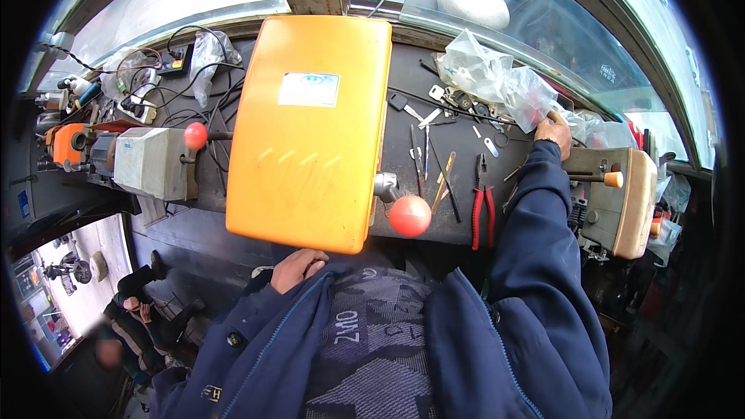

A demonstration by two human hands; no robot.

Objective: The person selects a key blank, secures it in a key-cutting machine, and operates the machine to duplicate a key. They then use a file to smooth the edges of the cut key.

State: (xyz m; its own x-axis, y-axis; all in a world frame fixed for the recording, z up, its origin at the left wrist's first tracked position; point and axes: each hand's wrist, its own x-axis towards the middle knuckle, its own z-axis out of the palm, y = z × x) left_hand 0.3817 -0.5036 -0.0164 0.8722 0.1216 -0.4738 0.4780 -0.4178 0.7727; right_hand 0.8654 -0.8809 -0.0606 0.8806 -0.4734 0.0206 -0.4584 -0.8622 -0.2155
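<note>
On the right side of the bench, my right hand (552,133) reaches to a clear plastic bag (531,98) with something reddish inside. Its fingers are bent against the bag's near end and seem to grip it; the fingertips are partly hidden. My left hand (299,268) is low, just below the near edge of a large orange machine cover (310,140). Its fingers are curled in, and whatever they may hold is out of sight. Red-handled pliers (483,206) lie left of my right forearm. Several keys (423,115) and thin files (445,178) are scattered between the cover and the bag.
A red ball-ended lever (410,216) juts from the cover's right side. At the right stands a beige machine (621,203), at the left a grey one (155,163). Cables (221,93) tangle at the back left. Another person (143,318) sits at lower left.
</note>
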